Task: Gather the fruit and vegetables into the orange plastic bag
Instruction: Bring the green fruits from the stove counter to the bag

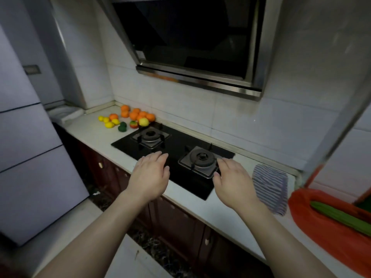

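The left hand [149, 173] hangs palm down over the front edge of the black glass hob [174, 149], fingers straight and close together, nothing in them. The right hand [233, 183] hovers at the hob's front right corner, just beside the nearer burner [201, 157], its fingers loosely bent and relaxed, likewise gripping nothing. Both forearms are bare. To the right of the hob a blue-and-white striped cloth [270, 189] lies flat on the pale counter [94, 127], and further right again sits the orange plastic bag [313, 223], crumpled, with its mouth spread open. A long green cucumber [341, 216] lies inside it (one end runs out of view). The rest of the produce is on the counter beyond the hob's far left corner, well apart from the bag: a cluster of oranges [136, 115] against the tiled wall, several small lemons [109, 121] left of them, two dark green pieces [122, 127] just beside the hob's corner, a red and green striped fruit [134, 124], and a rounder yellow fruit [144, 122] right at the hob's back edge. Above the hob hangs a steel-edged range hood [190, 37] with a dark glass front.
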`<state>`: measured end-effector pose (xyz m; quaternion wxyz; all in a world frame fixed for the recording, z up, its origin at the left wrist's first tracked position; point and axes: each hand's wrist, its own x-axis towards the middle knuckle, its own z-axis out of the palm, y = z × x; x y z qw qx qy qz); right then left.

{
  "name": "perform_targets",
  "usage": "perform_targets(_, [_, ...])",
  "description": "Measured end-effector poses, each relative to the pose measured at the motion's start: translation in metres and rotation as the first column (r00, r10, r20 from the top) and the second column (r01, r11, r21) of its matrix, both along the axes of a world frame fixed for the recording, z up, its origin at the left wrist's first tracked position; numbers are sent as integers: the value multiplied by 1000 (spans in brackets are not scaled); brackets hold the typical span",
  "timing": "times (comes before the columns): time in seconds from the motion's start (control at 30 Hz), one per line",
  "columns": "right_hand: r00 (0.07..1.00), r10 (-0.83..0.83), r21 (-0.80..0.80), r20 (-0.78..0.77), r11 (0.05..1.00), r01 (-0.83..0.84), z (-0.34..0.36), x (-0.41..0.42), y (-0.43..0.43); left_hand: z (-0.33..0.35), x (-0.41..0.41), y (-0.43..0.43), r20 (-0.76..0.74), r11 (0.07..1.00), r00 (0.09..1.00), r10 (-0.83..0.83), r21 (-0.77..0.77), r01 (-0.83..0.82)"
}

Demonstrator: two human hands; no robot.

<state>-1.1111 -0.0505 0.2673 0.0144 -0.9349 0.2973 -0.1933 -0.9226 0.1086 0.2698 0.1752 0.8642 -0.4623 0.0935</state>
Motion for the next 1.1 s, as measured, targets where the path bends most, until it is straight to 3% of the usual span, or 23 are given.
perform_targets(0.67, [949,311,31,-60,950,-309,-11,285,-64,-9,230,-9,19,953,953,302,37,-302])
perform_targets(1.1, [937,344,61,-54,938,-341,-18,442,-36,-25,380,20,-34,937,937,348,-19,-348])
